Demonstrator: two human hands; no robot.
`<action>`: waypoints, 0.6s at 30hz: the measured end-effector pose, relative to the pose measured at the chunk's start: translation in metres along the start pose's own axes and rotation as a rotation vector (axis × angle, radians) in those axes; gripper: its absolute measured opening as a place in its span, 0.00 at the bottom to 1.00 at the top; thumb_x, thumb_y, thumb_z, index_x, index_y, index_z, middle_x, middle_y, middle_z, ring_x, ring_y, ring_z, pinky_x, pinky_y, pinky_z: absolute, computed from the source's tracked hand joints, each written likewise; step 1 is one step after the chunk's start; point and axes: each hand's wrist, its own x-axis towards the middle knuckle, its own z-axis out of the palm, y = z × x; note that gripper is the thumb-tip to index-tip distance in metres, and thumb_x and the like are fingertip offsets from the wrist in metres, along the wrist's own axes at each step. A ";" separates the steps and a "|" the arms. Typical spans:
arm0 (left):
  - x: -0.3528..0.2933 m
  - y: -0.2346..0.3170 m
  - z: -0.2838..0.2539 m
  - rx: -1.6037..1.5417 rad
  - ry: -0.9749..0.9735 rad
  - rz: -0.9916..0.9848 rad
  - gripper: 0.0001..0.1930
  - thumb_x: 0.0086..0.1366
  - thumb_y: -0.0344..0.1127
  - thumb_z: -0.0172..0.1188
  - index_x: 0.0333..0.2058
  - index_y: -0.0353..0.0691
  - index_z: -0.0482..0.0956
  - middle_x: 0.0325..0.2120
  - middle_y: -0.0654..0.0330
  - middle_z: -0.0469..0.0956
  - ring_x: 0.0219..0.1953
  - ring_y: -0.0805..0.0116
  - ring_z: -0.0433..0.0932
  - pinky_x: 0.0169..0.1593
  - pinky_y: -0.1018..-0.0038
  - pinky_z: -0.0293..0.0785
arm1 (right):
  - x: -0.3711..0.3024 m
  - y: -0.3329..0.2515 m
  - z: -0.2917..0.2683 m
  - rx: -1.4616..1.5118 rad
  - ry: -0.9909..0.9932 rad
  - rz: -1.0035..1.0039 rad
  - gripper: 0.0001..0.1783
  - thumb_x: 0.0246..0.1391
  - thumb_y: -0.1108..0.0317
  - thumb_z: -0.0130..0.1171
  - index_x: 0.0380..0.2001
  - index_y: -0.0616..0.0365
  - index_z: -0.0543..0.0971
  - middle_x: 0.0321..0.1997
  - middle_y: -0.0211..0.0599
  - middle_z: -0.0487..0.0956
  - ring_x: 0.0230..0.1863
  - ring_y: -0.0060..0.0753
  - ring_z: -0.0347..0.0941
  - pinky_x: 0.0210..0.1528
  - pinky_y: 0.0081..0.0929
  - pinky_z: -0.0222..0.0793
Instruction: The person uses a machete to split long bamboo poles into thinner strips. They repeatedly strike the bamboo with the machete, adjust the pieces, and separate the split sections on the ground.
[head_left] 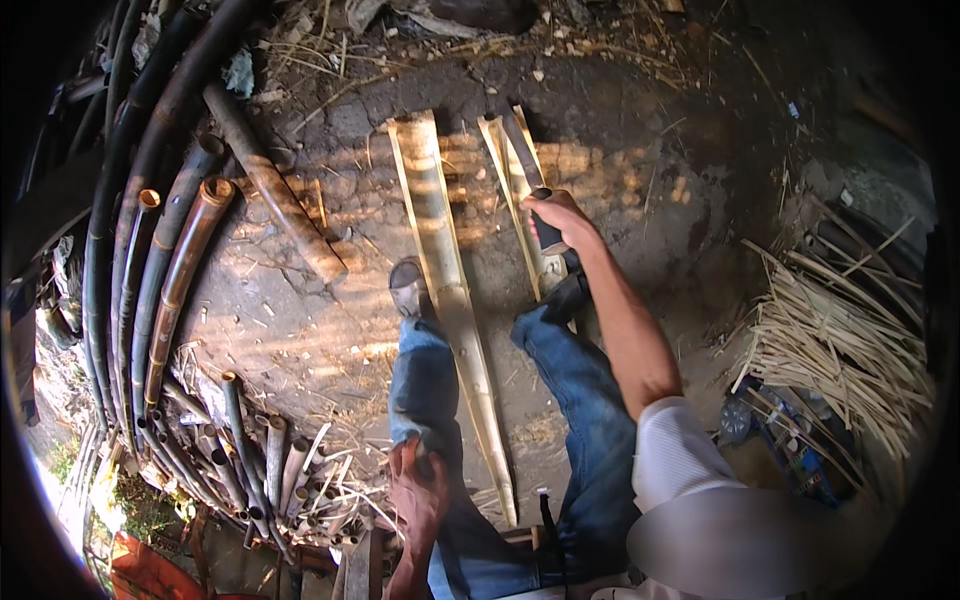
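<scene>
My right hand (562,217) is closed around the dark handle of a broad-bladed knife (524,150), like a machete. Its blade points away from me, over the far end of a split bamboo half (494,137) by my right foot. My left hand (420,485) rests on my left leg with its fingers apart and slightly bent, and I see nothing held in it. Between my legs lies a second, longer split bamboo half (448,270), hollow side up, its narrow end toward me. The right-hand piece is partly hidden by my hand and leg.
Long dark bamboo poles (165,290) are stacked at the left, with a loose pole (275,190) beside them. Shorter bamboo lengths (275,450) are piled near left. A heap of thin pale strips (835,340) lies at the right. Scraps litter the earth floor (330,340).
</scene>
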 end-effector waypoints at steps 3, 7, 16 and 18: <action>0.007 -0.002 0.000 0.003 0.015 0.039 0.19 0.63 0.36 0.58 0.52 0.37 0.76 0.46 0.44 0.75 0.49 0.42 0.75 0.55 0.53 0.71 | -0.025 -0.042 -0.018 -0.081 0.002 0.022 0.11 0.57 0.65 0.63 0.27 0.60 0.75 0.20 0.34 0.76 0.17 0.28 0.73 0.21 0.31 0.72; 0.012 0.011 -0.008 -0.035 -0.032 -0.076 0.19 0.63 0.36 0.59 0.52 0.38 0.76 0.47 0.44 0.75 0.50 0.42 0.75 0.55 0.52 0.71 | -0.094 -0.044 0.017 -0.583 0.556 -0.585 0.15 0.56 0.65 0.66 0.43 0.60 0.77 0.27 0.34 0.81 0.24 0.29 0.79 0.30 0.31 0.74; 0.014 0.006 -0.013 0.026 -0.043 0.010 0.19 0.61 0.35 0.60 0.51 0.37 0.77 0.46 0.45 0.76 0.50 0.43 0.75 0.56 0.53 0.71 | -0.004 0.023 0.035 -0.452 0.837 -0.860 0.21 0.55 0.64 0.68 0.46 0.60 0.71 0.29 0.39 0.82 0.29 0.42 0.82 0.30 0.38 0.76; 0.022 0.010 -0.016 -0.001 -0.048 0.014 0.19 0.62 0.35 0.60 0.51 0.36 0.77 0.46 0.45 0.76 0.50 0.43 0.75 0.56 0.53 0.71 | 0.024 0.082 0.015 -0.992 0.576 -0.239 0.27 0.53 0.56 0.66 0.50 0.63 0.74 0.38 0.57 0.83 0.44 0.60 0.81 0.42 0.50 0.78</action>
